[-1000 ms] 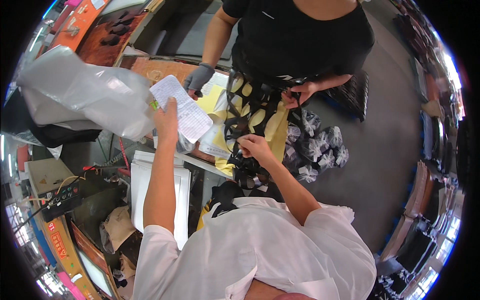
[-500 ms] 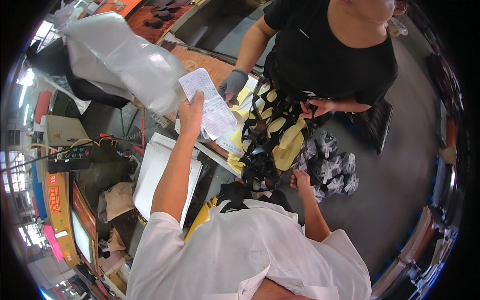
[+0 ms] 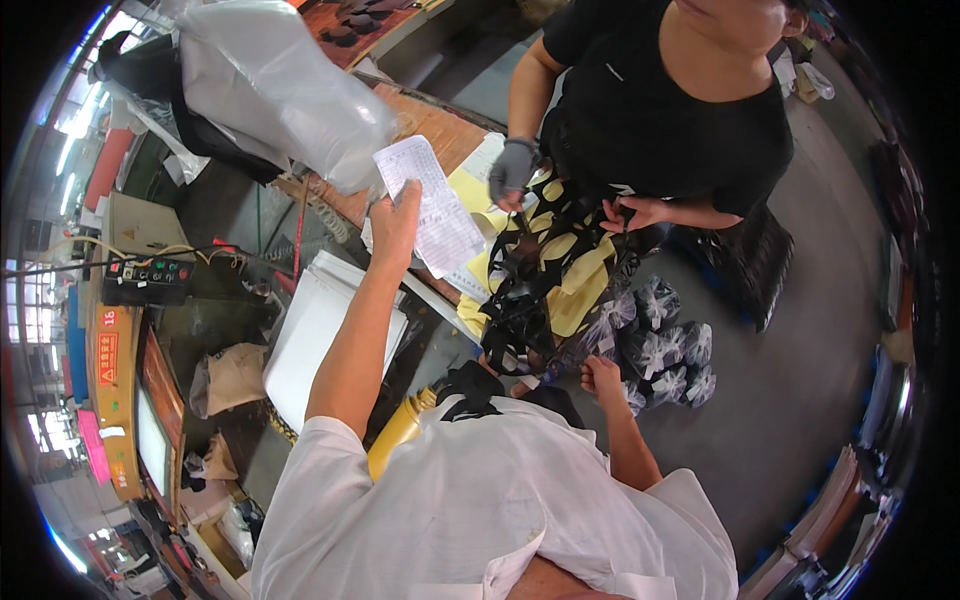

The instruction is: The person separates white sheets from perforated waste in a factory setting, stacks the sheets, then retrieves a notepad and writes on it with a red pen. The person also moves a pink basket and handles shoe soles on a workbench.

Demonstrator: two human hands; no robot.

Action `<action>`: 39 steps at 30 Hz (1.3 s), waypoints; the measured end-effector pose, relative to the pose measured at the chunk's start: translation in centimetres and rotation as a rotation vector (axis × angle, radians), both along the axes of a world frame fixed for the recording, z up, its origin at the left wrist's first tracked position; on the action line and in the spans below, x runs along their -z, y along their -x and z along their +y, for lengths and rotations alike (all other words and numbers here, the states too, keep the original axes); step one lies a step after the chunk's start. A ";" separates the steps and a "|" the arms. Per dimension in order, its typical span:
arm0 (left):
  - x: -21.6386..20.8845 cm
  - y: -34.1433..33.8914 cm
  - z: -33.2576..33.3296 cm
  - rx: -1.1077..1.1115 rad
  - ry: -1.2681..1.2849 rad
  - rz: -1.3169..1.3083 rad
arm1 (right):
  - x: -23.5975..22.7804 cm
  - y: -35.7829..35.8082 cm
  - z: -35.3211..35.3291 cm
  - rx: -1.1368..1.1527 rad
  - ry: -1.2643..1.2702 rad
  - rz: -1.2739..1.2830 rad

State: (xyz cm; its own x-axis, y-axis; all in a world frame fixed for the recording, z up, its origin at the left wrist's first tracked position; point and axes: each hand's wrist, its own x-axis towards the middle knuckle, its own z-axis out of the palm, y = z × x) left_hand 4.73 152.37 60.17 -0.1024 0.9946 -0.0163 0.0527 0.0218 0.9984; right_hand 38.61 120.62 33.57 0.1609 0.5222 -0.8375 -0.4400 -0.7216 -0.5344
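My left hand (image 3: 397, 218) grips a sheet of paper (image 3: 436, 212) covered in small writing, holding it up over the bench edge with the thumb on top. My right hand (image 3: 600, 376) is closed like a fist beside a tangle of black strips (image 3: 520, 300); whatever it may hold is hidden. These strips, full of oval cut-outs, lie over yellow sheets (image 3: 577, 295). Across from me stands a co-worker in black, whose grey-gloved hand (image 3: 513, 172) is at the upper end of the black strips. The co-worker's bare hand (image 3: 632, 213) rests near their right side.
Several clear plastic bags of dark pieces (image 3: 668, 345) are piled on the floor at right. White sheets (image 3: 320, 335) are stacked left of my forearm. Clear plastic film (image 3: 290, 85) drapes over the far left bench. A control box (image 3: 148, 281) stands at left.
The co-worker's gloved hand has moved right, from beside the paper onto the black strips. My view has shifted slightly; both my hands keep their grip.
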 end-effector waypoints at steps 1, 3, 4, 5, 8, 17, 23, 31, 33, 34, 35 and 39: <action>0.0 0.0 0.1 0.005 -0.001 0.003 | 0.2 -0.3 -0.5 0.024 -0.027 0.005; 0.0 -0.2 0.5 0.011 0.027 -0.033 | 0.5 -0.7 -1.5 0.076 -0.029 -0.022; 0.0 -0.2 0.8 0.027 0.031 -0.063 | 0.5 -0.7 -1.9 0.096 -0.021 -0.034; 0.1 -0.3 1.1 0.023 0.049 -0.039 | 0.5 -0.7 -2.3 0.113 -0.014 -0.048; 0.2 -0.3 2.1 0.022 0.018 0.044 | -0.5 0.5 -2.7 0.126 0.019 -0.047; 1.5 -0.5 4.5 0.152 0.152 -0.215 | -6.4 6.1 4.8 0.123 -0.082 -0.074; 2.4 0.3 5.3 0.169 0.219 -0.266 | -10.3 9.5 9.1 0.064 -0.163 -0.114; 3.5 2.0 3.6 0.206 0.291 -0.197 | -17.5 14.2 17.7 -0.004 -0.484 -0.013; 3.6 2.0 2.6 0.222 0.242 -0.147 | -18.9 14.9 20.5 -0.061 -0.521 -0.039; 3.6 1.8 2.1 0.242 0.289 -0.206 | -19.6 15.2 21.5 -0.115 -0.595 -0.013; 3.6 1.7 1.3 0.235 0.244 -0.159 | -20.2 15.3 22.0 -0.185 -0.644 -0.031; 3.2 1.0 -1.8 0.180 0.327 -0.179 | -21.5 15.6 22.3 -0.407 -0.731 -0.066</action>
State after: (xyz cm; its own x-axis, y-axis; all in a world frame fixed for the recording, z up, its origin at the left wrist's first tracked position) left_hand 3.76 150.58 56.99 0.1061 0.9359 -0.3359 -0.0892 0.3454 0.9342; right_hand 23.01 142.93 55.12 -0.1209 0.9576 -0.2613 -0.1717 -0.2795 -0.9447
